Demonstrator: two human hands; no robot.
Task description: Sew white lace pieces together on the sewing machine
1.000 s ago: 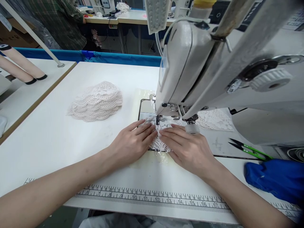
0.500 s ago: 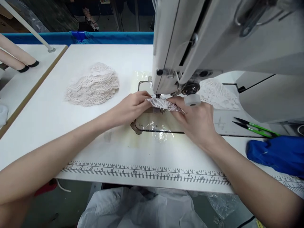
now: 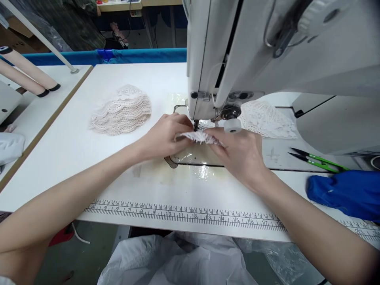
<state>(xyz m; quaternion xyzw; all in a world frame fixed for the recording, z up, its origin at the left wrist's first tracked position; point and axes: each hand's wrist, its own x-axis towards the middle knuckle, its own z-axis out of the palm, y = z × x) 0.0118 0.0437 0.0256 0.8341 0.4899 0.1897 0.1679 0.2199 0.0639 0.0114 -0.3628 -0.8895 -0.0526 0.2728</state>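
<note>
My left hand [image 3: 164, 136] and my right hand [image 3: 242, 152] both pinch a small white lace piece [image 3: 197, 137], held just above the needle plate [image 3: 196, 158] in front of the presser foot [image 3: 196, 126] of a white sewing machine [image 3: 267, 59]. The lace stretches between the fingertips of both hands. A stack of pale lace pieces [image 3: 121, 111] lies on the white table [image 3: 74, 150] to the left of my left hand. More lace [image 3: 267, 118] lies behind the machine's needle, to the right.
Green thread snips [image 3: 314, 158] and a blue cloth [image 3: 344, 194] lie at the right. A printed ruler [image 3: 184, 215] runs along the table's front edge. A white plastic bag [image 3: 178, 261] hangs below the edge. Another table [image 3: 29, 111] stands at the left.
My hands have lifted the lace off the plate and pinched it near the needle, where a second ago they pressed it flat. The view has shifted downward.
</note>
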